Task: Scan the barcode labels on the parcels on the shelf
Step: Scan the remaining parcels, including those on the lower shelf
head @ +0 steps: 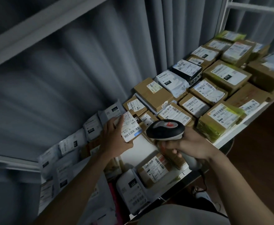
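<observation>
On white metal shelf [240,127] w/ grey curtain [84,70] behind, rows of brown cardboard parcels [227,77] and grey poly mailers [91,125] lie label-up, a few wrapped in yellow-green tape. Left hand [115,137] grasps a small white-labelled parcel [130,127], thumb under its near edge, fingers along the far side, tilting the barcode label toward the scanner; the parcel sits near shelf centre, above a bare white patch. Right hand [188,145] is clenched round the handle of a black-and-grey barcode scanner [165,129], its head just beside the held parcel, approx. level w/ the label.
</observation>
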